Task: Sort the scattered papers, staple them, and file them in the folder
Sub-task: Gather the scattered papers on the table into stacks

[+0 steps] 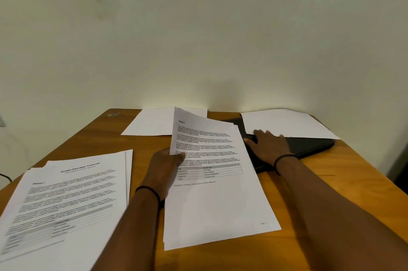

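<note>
Pale wall (198, 28) is filling the upper half of the view, and a wooden table (331, 193) is running up against it, its far edge meeting the wall. At the table's middle, the left hand (164, 167) is pinching a small stack of printed pages (212, 182) by its left edge, thumb lying over the printed face and the other fingers hidden behind the sheets; the stack's far end is lifting off the wood while its near end is lying toward the near edge. A dark band (147, 190) is circling the left wrist.

Toward the far right corner a black folder (309, 146) is lying flat on the table. The right hand (268, 146) is resting on the folder's left part, fingers spread and fairly straight, reaching toward the far edge; it is curling round nothing that I can make out. A dark wristband (284, 159) is sitting on that wrist too. A blank white sheet (287, 124) is lying over the folder's far portion, just beyond the fingertips.

Another blank sheet (152, 124) is lying by the far edge, partly hidden behind the lifted pages. At the near left corner a fanned pile of printed papers (66, 200) is spreading across the wood, its top page headed as a sample transcript. A small shiny scrap (113, 114), too blurred to identify, is sitting near the far left corner.
</note>
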